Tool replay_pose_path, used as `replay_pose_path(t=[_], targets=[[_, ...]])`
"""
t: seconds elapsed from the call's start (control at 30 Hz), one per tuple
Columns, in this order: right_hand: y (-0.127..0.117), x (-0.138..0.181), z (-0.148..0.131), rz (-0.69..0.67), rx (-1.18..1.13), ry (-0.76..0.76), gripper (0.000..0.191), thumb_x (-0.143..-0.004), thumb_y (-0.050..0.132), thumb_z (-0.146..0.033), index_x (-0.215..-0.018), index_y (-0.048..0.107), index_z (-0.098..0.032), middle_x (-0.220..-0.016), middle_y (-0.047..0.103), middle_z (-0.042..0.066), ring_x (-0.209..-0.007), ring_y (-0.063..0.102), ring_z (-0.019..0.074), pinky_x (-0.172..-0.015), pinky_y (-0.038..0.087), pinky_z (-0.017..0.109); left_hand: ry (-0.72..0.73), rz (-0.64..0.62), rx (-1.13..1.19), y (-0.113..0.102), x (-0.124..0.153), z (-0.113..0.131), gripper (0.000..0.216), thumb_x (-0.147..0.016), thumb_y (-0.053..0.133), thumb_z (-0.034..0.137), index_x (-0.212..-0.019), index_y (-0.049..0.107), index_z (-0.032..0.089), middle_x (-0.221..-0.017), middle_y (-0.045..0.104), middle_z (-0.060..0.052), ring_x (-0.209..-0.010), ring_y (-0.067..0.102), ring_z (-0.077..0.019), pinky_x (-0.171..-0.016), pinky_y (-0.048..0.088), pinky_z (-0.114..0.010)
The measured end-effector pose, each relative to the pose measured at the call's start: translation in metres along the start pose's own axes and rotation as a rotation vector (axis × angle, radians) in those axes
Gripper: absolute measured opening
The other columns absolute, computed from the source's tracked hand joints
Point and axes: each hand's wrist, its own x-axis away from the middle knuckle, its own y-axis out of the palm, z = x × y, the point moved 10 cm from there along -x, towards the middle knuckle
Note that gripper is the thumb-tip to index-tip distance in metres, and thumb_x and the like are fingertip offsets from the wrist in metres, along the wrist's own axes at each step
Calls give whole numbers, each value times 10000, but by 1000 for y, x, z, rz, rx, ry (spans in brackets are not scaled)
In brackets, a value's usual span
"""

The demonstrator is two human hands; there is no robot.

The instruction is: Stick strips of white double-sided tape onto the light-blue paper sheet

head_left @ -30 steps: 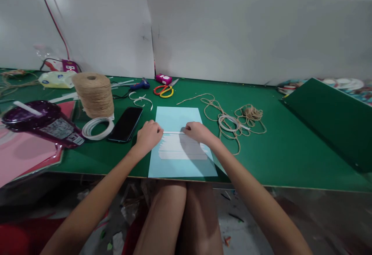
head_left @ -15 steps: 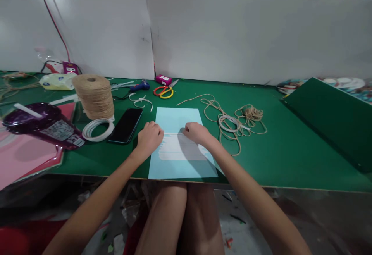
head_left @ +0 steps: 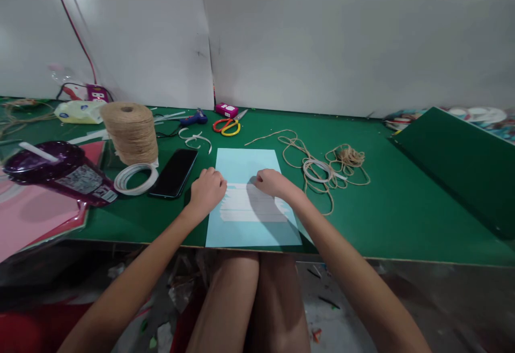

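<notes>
A light blue sheet of paper [head_left: 245, 165] lies on the green table [head_left: 386, 208] right in front of me. Several white tape strips [head_left: 251, 209] are stuck across its middle. My left hand [head_left: 207, 189] rests with curled fingers on the sheet's left edge, at the left end of the topmost white strip [head_left: 241, 185]. My right hand [head_left: 273, 183], fingers also curled, presses on that strip's right end. The fingertips of both hands are partly hidden.
Left of the sheet lie a black phone [head_left: 175, 172], a white tape roll [head_left: 135, 177], a twine spool [head_left: 129, 132] and a purple cup [head_left: 60, 173] on its side. Scissors [head_left: 227, 124] lie behind the sheet, loose twine [head_left: 322, 168] to its right, and a green board [head_left: 462, 165] at far right.
The white strip held taut between my hands has come down flat onto the blue sheet. Both hands stay at its ends, hardly shifted.
</notes>
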Motion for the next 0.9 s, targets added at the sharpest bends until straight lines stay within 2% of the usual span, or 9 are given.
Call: replay_pose_path(t=[0.23, 0.4, 0.63, 0.8, 0.9], targets=[[1, 0, 0, -17, 19, 13, 245, -835, 453, -233, -871, 667, -120, -922, 681, 148, -823, 619, 203, -635, 378, 246, -2, -9, -25, -1, 1, 2, 254, -874, 379, 278, -813, 608, 185, -968, 584, -78, -999, 502, -219, -694, 442, -284], [2, -1, -4, -78, 54, 64, 287, -833, 439, -215, -959, 669, -97, -987, 672, 188, -909, 626, 249, -669, 414, 272, 36, 18, -73, -2, 0, 4, 244, -866, 381, 260, -846, 608, 174, -976, 585, -91, -990, 508, -232, -698, 435, -299], [-4, 2, -7, -193, 108, 159, 294, -824, 481, -214, -994, 681, -83, -829, 698, 190, -871, 654, 267, -688, 447, 306, 57, -58, -68, -2, -6, 3, 220, -847, 433, 294, -842, 611, 165, -991, 599, -114, -983, 524, -258, -749, 439, -343], [-8, 11, 7, -157, 151, 188, 295, -835, 490, -262, -1013, 669, -109, -971, 681, 201, -966, 628, 291, -720, 457, 331, 71, -74, -53, -5, -8, 1, 201, -837, 461, 308, -840, 606, 169, -960, 607, -112, -971, 526, -252, -765, 438, -335], [-13, 20, 5, -69, 180, 197, 301, -860, 432, -196, -1077, 618, -102, -1063, 642, 209, -1018, 602, 293, -766, 452, 353, 76, -51, -49, -5, -8, -3, 178, -841, 451, 283, -845, 589, 170, -946, 608, -109, -942, 531, -254, -725, 436, -334]])
